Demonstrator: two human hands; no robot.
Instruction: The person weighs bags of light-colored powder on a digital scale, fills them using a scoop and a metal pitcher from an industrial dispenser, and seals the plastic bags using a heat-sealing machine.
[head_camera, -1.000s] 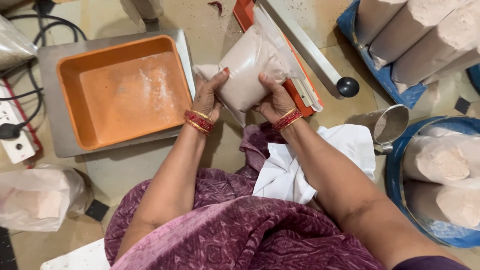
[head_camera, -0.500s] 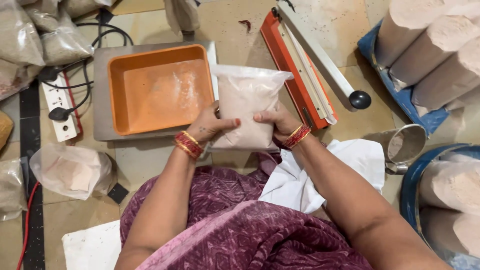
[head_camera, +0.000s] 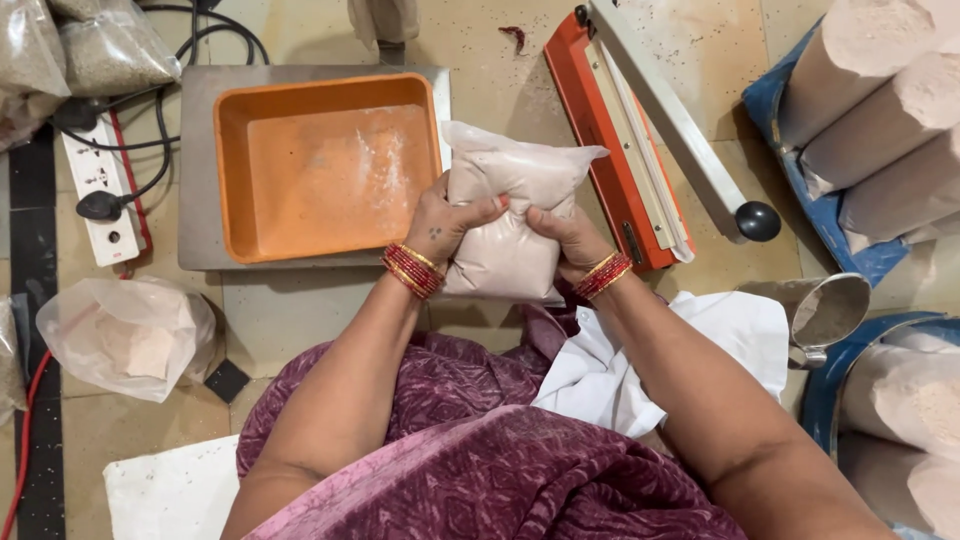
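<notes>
The clear bag of pinkish powder (head_camera: 510, 225) is held upright just right of the orange tray (head_camera: 325, 165), its lower end over the person's lap. The left hand (head_camera: 445, 222) and right hand (head_camera: 565, 235) clamp it from either side, fingers closed on the plastic, seemingly to press the powder down and keep the top loose. Further right of the tray lies the orange heat sealer (head_camera: 640, 150), its arm raised, probably placed within reach. A metal scoop (head_camera: 825, 310) sits beyond that. The bag's bottom edge is hidden behind the wrists, and the filled bags (head_camera: 890, 90) far right are cut off.
</notes>
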